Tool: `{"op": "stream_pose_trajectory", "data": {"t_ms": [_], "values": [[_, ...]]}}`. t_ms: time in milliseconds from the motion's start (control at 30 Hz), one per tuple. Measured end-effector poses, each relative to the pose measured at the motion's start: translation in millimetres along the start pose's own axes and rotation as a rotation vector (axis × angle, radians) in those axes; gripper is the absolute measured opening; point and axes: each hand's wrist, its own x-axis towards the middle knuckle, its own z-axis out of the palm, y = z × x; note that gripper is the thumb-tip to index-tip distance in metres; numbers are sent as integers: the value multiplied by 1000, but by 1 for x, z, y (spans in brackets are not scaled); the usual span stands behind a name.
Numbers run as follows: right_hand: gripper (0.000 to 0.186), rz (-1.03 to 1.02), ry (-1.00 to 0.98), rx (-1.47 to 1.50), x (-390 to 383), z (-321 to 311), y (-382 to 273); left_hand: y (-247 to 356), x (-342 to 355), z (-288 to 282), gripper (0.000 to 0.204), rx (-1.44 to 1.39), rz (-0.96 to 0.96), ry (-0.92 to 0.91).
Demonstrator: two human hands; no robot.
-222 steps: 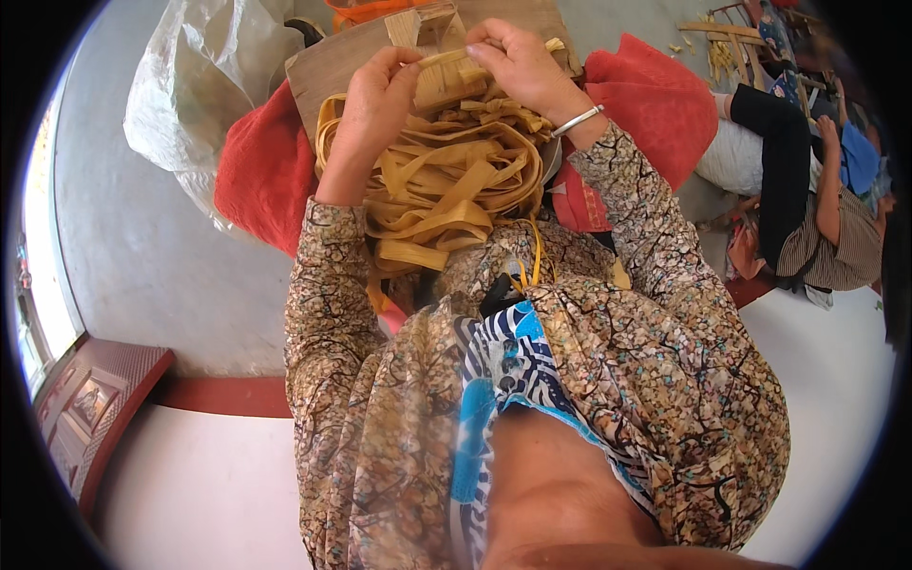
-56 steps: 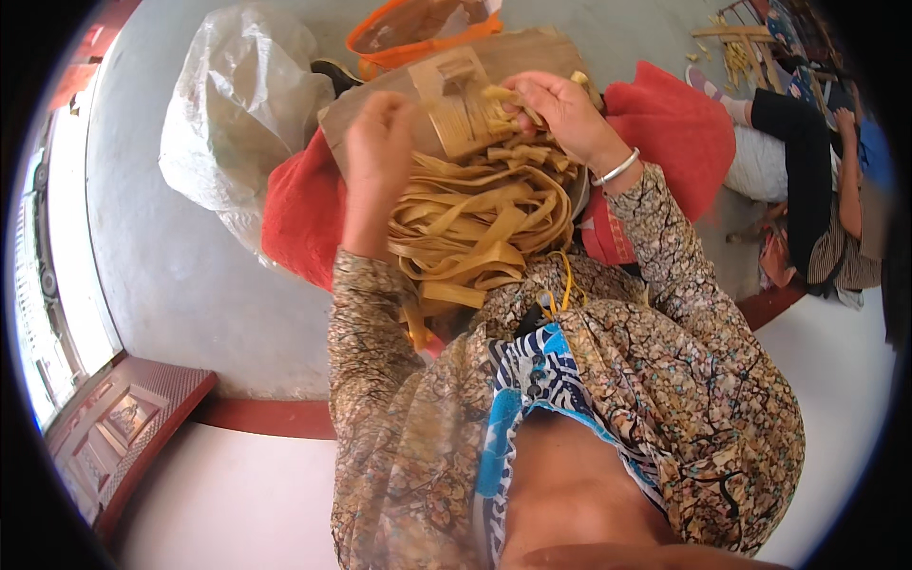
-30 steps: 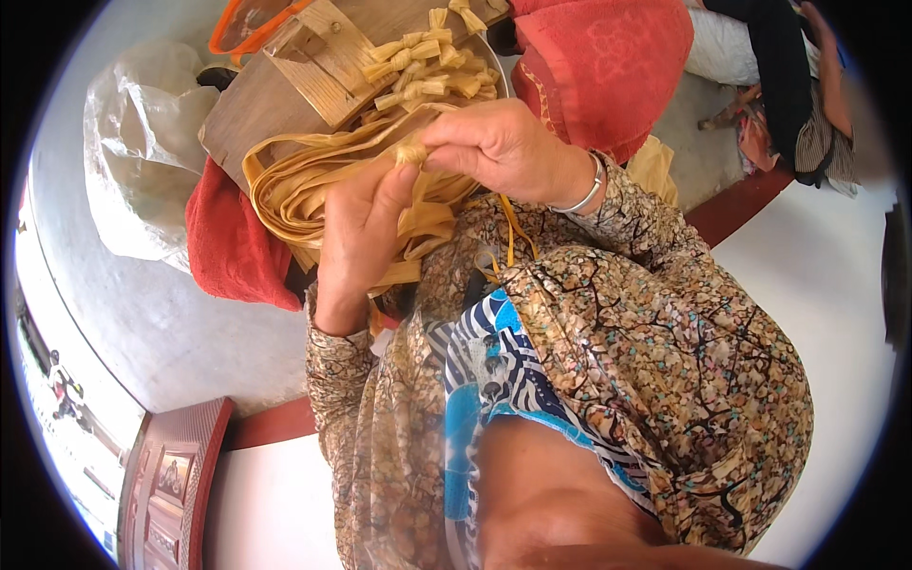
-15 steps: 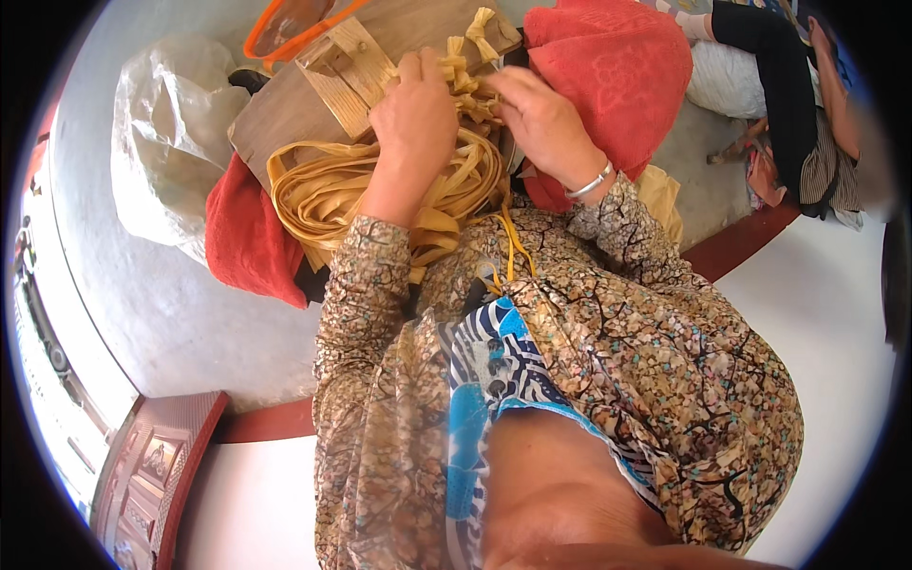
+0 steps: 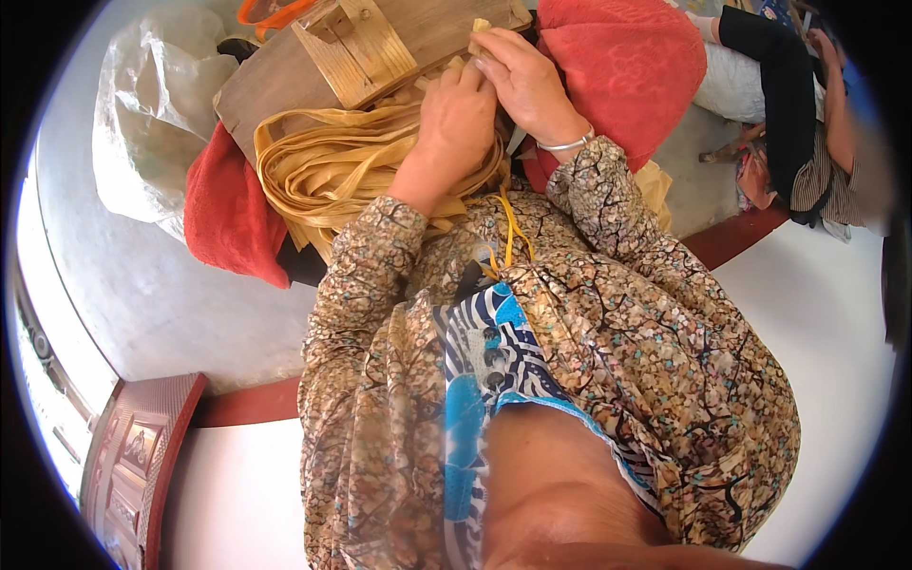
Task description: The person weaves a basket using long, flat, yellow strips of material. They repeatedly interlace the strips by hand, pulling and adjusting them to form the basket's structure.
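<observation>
My left hand (image 5: 456, 128) and right hand (image 5: 527, 90), close together beside the wooden board (image 5: 275, 81)
My fingers are bent and bunched near a short yellow strip end (image 5: 482, 26), though I cannot tell if either hand grips it; the coiled yellow strips (image 5: 328, 171) lie at the board's near edge, partly behind my left wrist, between red cloths (image 5: 617, 81)

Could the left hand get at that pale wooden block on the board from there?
Probably yes: the left hand is close to the pale wooden block, and nothing visible stands between them.
</observation>
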Motion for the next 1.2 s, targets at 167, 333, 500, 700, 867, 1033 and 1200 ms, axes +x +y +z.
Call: {"op": "stream_pose_trajectory", "data": {"t_ms": [167,333,500,700,867,1033,1200], "values": [[29,-34,-90,-121,-21,-14,-34,9,-35,-15,32,-121,-77,87],[30,-170,-220,-315,-34,6,-12,11,-48,-4,21,-132,-92,-40],[31,47,-348,-367,-11,35,4,11,-54,3,16,-75,-20,93],[31,185,-284,-444,-1,59,19,9,-61,1,13,-104,6,45],[30,-74,-296,-142,-14,21,-6,18,-77,-40,11,-193,-23,244],[20,165,-350,21,-27,3,-33,7,-150,-103,5,-60,-427,449],[26,68,-354,-157,-4,32,-4,-8,-238,-118,17,-138,-1092,552]]}}
